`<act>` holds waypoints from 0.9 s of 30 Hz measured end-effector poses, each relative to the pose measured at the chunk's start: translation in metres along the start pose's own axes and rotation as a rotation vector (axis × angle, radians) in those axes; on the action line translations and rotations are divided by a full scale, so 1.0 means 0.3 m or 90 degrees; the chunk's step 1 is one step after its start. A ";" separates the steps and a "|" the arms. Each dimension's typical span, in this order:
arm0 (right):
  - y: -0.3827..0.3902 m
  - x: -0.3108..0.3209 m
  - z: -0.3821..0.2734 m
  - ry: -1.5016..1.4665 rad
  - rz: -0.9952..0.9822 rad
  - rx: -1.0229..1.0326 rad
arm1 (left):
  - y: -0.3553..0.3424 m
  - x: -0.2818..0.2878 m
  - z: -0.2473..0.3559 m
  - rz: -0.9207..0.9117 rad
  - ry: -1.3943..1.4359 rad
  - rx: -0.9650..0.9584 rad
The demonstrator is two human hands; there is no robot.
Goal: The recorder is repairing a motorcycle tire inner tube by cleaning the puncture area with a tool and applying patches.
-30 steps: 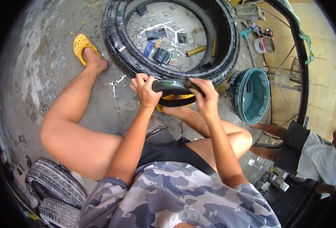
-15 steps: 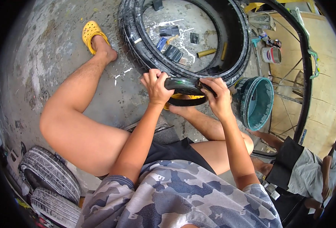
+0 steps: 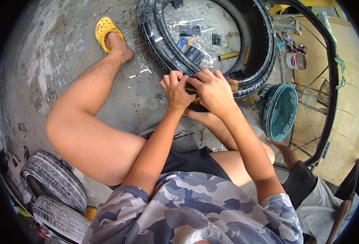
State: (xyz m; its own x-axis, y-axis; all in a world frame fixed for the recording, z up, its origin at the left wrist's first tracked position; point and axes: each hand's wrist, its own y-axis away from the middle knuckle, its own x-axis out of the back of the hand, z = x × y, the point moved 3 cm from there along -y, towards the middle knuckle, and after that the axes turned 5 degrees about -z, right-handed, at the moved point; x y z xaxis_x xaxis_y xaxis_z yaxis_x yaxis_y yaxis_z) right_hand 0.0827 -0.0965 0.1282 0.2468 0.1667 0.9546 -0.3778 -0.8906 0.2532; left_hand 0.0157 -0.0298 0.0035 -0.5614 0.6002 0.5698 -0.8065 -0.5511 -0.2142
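Both my hands meet over the near rim of a large black tyre lying on its side on the floor. My left hand is closed on a glossy black rubber band, whose dark lower loop shows below the hands. My right hand is bent over the same spot, its fingers curled against the left fingertips. A tan, blocky end sticks out beyond the right hand; I cannot tell what it is. My fingers hide most of what lies between them.
Within the tyre lie dark patches and a yellow-brown tube. A teal bucket and a white tin stand to the right. Two dusty tyres are at lower left. Another person's dark shorts show at lower right.
My right hand has moved left and turned over, closing up to my left hand. The black band, spread between the hands before, is now mostly covered. The view has shifted slightly.
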 end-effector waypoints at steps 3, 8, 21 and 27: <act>0.026 0.018 0.038 -0.061 0.010 -0.012 | -0.001 0.024 -0.022 0.002 0.007 0.008; 0.155 0.060 0.115 -0.109 0.108 -0.097 | -0.008 0.020 0.003 -0.010 0.000 -0.010; 0.153 0.016 0.096 -0.132 0.165 -0.145 | -0.004 0.004 -0.006 -0.011 -0.036 -0.007; 0.068 -0.039 0.021 -0.002 0.116 -0.117 | 0.006 0.021 -0.033 -0.017 -0.026 0.015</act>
State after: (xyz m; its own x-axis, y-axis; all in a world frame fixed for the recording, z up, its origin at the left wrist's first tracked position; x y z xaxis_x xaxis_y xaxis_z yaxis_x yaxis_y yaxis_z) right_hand 0.0778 -0.1193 0.1211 0.1618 0.0089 0.9868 -0.5725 -0.8136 0.1012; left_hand 0.0089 -0.0212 -0.0011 -0.5309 0.5909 0.6074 -0.8164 -0.5487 -0.1798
